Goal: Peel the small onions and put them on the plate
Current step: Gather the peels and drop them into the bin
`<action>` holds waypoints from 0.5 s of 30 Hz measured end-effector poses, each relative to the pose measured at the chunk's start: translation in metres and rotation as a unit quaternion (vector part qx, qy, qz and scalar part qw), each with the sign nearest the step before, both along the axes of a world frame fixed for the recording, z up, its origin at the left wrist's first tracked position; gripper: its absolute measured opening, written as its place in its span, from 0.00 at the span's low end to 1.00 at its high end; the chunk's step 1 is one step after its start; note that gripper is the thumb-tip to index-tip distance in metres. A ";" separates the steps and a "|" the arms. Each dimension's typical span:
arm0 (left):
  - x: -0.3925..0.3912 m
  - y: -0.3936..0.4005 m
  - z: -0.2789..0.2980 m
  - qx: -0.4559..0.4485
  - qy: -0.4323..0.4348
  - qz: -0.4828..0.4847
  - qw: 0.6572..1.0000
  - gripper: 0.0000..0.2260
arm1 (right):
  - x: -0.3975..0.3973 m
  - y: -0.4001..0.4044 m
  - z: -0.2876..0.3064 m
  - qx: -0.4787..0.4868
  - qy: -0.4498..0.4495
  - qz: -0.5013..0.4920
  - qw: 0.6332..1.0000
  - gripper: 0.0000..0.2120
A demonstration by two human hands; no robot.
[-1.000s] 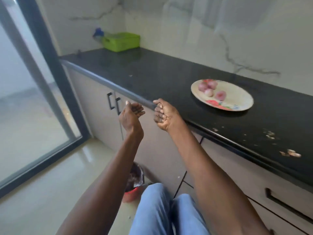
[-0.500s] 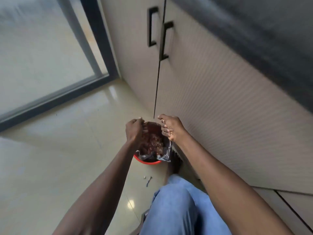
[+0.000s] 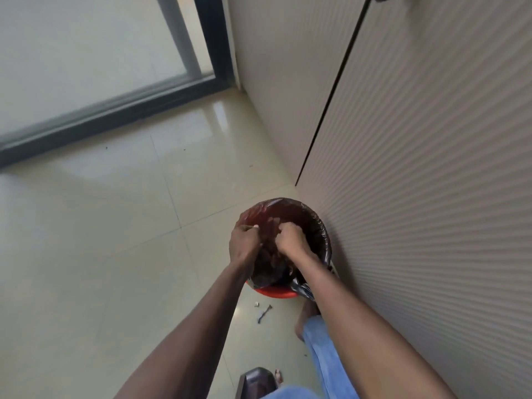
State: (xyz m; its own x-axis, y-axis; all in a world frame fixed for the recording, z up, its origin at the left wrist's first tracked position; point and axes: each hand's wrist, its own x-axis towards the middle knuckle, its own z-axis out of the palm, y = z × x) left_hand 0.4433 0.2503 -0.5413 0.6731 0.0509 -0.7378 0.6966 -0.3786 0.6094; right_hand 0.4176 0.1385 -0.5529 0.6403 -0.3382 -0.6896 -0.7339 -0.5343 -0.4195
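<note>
Both my hands hang over a red bin (image 3: 276, 292) lined with a black bag (image 3: 316, 226), which stands on the floor against the cabinet. My left hand (image 3: 243, 243) is at the bin's left rim with its fingers curled into a fist. Just inside the bin's mouth, my right hand (image 3: 289, 237) points its curled fingers down. I cannot make out anything held in either hand. Brownish peel scraps lie inside the bag. The plate and the onions are out of view.
Ribbed beige cabinet doors (image 3: 417, 168) rise on the right. A glass door with a dark frame (image 3: 86, 116) is at the back left. Small scraps (image 3: 263, 311) lie on the tiled floor by the bin. My knee in blue jeans (image 3: 325, 355) is low in view.
My view has swung from the counter and plate down to the floor. Both hands have dropped from counter height into the mouth of the bin.
</note>
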 end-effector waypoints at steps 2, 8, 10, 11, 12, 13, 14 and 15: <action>-0.003 -0.002 0.001 0.015 -0.002 -0.017 1.000 0.13 | 0.000 -0.002 0.002 -0.052 -0.066 -0.005 0.996 0.12; -0.010 -0.015 0.016 0.066 -0.022 -0.043 0.997 0.09 | -0.004 -0.003 0.007 -0.131 -0.120 -0.007 0.984 0.11; -0.010 -0.016 0.021 0.098 -0.027 -0.064 0.993 0.08 | -0.007 -0.003 0.004 -0.109 -0.072 0.035 0.991 0.11; -0.010 -0.016 0.023 0.113 -0.027 -0.080 0.990 0.08 | -0.007 -0.004 0.004 -0.097 -0.060 0.050 0.992 0.12; -0.010 -0.016 0.025 0.126 -0.031 -0.104 0.986 0.09 | -0.006 -0.006 0.004 -0.084 -0.063 0.047 0.993 0.11; -0.010 -0.015 0.026 0.135 -0.031 -0.132 0.982 0.11 | -0.006 -0.009 0.004 -0.075 -0.076 0.030 0.994 0.10; -0.010 -0.014 0.027 0.140 -0.027 -0.158 0.977 0.12 | -0.005 -0.011 0.006 -0.078 -0.092 0.012 0.993 0.13; -0.010 -0.012 0.026 0.141 -0.022 -0.180 0.973 0.13 | -0.004 -0.012 0.008 -0.086 -0.100 -0.004 0.991 0.17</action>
